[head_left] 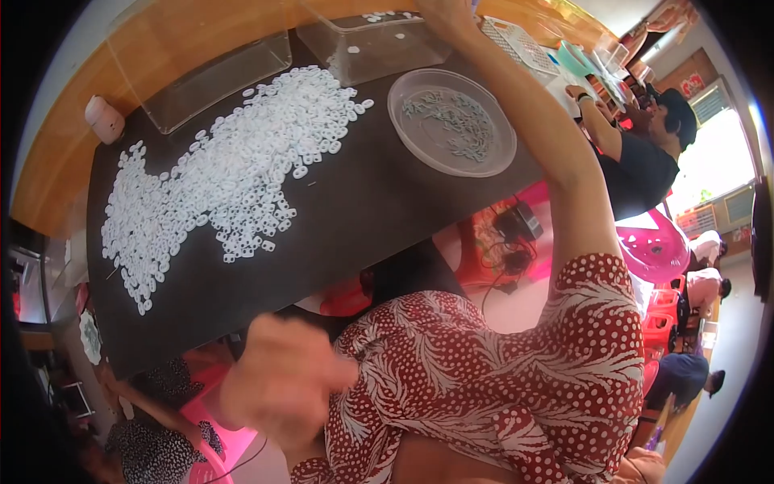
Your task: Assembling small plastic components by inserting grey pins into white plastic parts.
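White plastic rings [226,181] heaped across dark table [363,210], mostly unsorted; few pieces in clear tub [375,44], grey bits in round dish [451,121]. Right hand [439,14] stretched past tub at far edge, grip cut off, cannot tell. Left hand [282,387] blurred, loosely fisted, near lap, well away from rings.

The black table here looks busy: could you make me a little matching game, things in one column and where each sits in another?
Things:
1. heap of white rings
2. round clear dish
3. small pink object
4. person's right hand

Places:
A. at the table's far left corner
B. spread across the middle and left of the black table
C. reaching to the far edge, by a clear box
D. on the table's right part, holding pale green bits

Pairs: 1-B, 2-D, 3-A, 4-C
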{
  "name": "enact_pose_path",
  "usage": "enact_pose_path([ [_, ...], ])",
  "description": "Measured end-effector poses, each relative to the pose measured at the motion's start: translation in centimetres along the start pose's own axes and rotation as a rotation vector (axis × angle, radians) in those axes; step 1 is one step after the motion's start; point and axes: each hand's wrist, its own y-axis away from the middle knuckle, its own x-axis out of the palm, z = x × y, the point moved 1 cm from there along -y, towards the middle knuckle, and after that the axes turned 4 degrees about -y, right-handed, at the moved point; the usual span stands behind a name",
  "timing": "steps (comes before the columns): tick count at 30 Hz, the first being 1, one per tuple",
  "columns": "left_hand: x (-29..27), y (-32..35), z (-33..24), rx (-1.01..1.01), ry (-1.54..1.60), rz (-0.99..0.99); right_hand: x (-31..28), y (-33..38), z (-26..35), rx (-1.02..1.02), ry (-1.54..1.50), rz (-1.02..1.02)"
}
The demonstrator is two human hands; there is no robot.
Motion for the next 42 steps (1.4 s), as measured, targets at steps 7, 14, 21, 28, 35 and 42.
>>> enact_pose_path([
  [7, -0.5, -1.7, -3.5, 0.011, 0.622, 0.376, 2.2, -1.5, 4.5, -0.062, -0.009, 0.145],
  [14, 1.1, -1.4, -6.7, -0.225, 0.686, 0.155, 1.1, 8.2, 10.7, -0.352, 0.013, 0.184],
  [21, 1.7, -1.8, -7.4, -0.256, 0.758, 0.026, 4.5, 17.2, 16.5, -0.258, -0.369, 0.523],
  [28, -0.9, -1.6, -2.3, 0.14, 0.895, 0.413, 6.3, 18.7, 16.6, -0.24, -0.304, 0.552],
  [35, -2.5, 1.5, 3.4, -0.236, -0.318, -0.036, 6.3, 18.9, 18.5, -0.318, -0.299, 0.54],
  [42, -4.5, 2.7, 9.2, -0.305, -0.584, -0.176, 6.4, 20.6, 18.6, -0.372, -0.202, 0.528],
])
